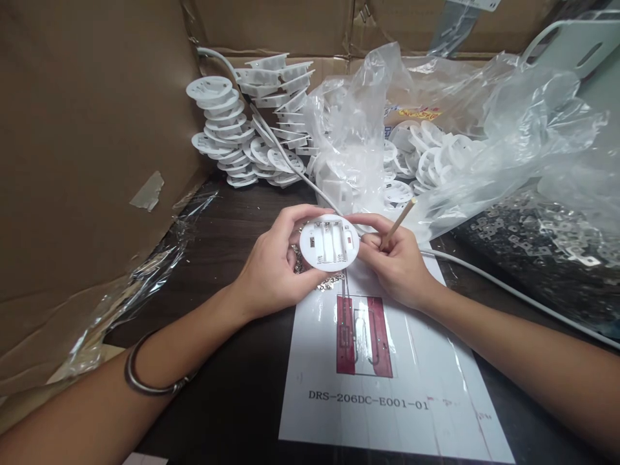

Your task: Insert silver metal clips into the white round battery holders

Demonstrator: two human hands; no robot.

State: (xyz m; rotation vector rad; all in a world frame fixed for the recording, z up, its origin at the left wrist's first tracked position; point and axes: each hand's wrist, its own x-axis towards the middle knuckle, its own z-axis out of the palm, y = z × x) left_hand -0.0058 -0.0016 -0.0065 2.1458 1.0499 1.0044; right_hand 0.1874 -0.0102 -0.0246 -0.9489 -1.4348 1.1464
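Between my two hands is a round white plastic battery holder (329, 243), its slotted side with metal contacts facing me. My left hand (276, 258) grips its left rim, thumb below and fingers above. A thin wooden stick (401, 219) is clasped in the curled fingers of my right hand (394, 255), whose index finger and thumb reach the holder's right edge. Small metal contact pieces (332, 281) lie beneath the holder, partly hidden by it and my left hand. Under both hands rests a printed sheet (353, 420) with a red-and-white picture and the text DRS-206DC-E001-01.
Stacked white holders (217, 116) stand at the back left. More holders (450, 155) lie behind a clear plastic bag (372, 90). A black bag (523, 258) at right bears many metal pieces. A white cable (484, 274) crosses the dark table. Cardboard (87, 129) walls the left.
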